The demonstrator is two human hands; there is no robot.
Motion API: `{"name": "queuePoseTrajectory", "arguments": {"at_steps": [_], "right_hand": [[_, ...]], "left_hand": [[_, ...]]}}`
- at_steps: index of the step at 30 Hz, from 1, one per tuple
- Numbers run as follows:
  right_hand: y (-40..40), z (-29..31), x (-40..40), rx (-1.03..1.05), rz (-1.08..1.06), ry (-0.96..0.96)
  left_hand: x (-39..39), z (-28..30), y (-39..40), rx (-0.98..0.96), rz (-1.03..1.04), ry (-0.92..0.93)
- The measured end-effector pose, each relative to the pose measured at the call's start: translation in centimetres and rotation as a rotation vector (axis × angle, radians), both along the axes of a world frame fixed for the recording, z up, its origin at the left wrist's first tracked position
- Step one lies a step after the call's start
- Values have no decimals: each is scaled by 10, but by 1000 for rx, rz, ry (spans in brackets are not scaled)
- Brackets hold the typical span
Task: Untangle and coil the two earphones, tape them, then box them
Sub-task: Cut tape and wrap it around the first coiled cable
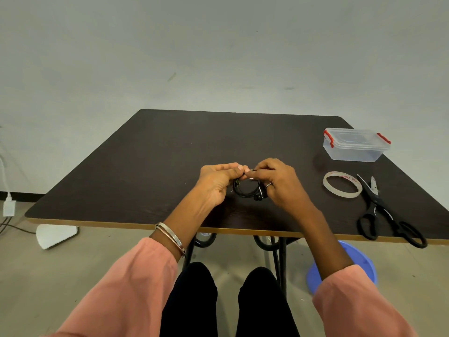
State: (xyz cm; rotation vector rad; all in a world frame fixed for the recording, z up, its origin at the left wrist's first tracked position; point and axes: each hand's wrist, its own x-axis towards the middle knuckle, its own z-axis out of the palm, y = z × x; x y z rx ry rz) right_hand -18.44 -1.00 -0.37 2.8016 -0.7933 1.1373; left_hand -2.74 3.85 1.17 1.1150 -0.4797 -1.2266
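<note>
Both hands pinch one coiled black earphone [246, 188] above the bench [145, 166]. Left grip [218, 181] and right grip [279, 182] close on its top; the loop hangs between them.

Dark table [150, 166] on grey floor [97, 259] before a pale wall [194, 45].

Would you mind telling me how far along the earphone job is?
Done: one black earphone cable looks coiled. In hand: left hand and right hand pinch its top. Left: tape and scissors lie untouched; the box is closed and looks empty. No second earphone visible.
</note>
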Motion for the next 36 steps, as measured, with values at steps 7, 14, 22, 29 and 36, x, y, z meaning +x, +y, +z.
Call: {"name": "queuePoseTrajectory", "arguments": {"at_steps": [7,14,22,29,36], "right_hand": [[20,-2,12,885,5,-534],[22,0,36,992,-135,-682],[19,-15,60,727,-303,-349],[23,-15,56,632,-327,-302],[21,10,11,626,-330,-435]], "left_hand": [[13,-1,3,-43,16,-14],[35,-5,10,-44,-48,-843],[48,-20,6,81,25,-1278],[50,-27,3,163,72,-1325],[30,-15,-2,3,148,-1340]]}}
